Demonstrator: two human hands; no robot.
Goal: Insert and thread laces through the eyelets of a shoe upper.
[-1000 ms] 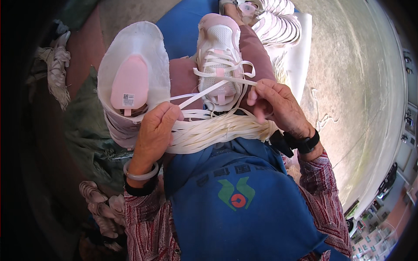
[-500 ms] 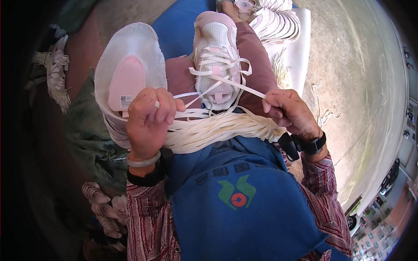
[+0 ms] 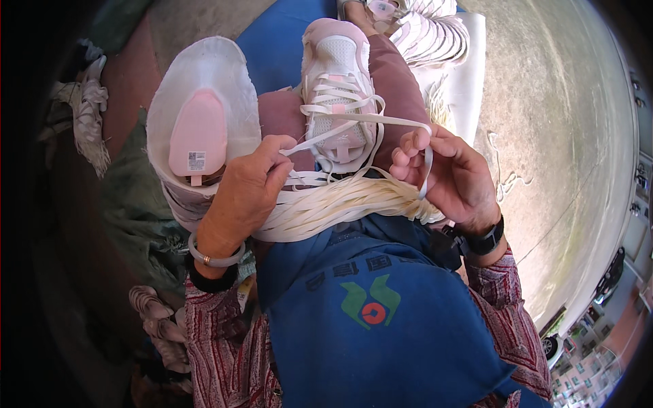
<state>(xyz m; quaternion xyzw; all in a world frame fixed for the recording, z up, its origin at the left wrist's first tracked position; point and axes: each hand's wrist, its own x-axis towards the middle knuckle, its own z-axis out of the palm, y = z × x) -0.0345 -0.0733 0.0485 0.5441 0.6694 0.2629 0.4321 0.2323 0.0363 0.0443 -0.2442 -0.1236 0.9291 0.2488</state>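
A white and pink sneaker (image 3: 339,88) lies toe-away on my lap, partly laced with a flat white lace (image 3: 381,120). My left hand (image 3: 248,190) pinches one end of that lace just below the shoe's tongue. My right hand (image 3: 445,173) holds the other end, which loops over its fingers at the shoe's right side. A thick bundle of loose white laces (image 3: 326,207) lies across my lap under both hands. A second sneaker (image 3: 197,129) rests sole-up at the left, showing a white sole with a pink patch.
More white shoes and laces (image 3: 428,34) lie on a white sheet (image 3: 469,75) at the top right. Green cloth (image 3: 136,204) and pale rags (image 3: 85,115) sit at the left. Concrete floor (image 3: 558,136) spreads to the right. A blue apron (image 3: 381,326) covers my lap.
Both hands have drawn the lace ends outward and reset their grips; the right hand has moved up with the lace now looped over its fingers, and the left hand pinches closer to the shoe.
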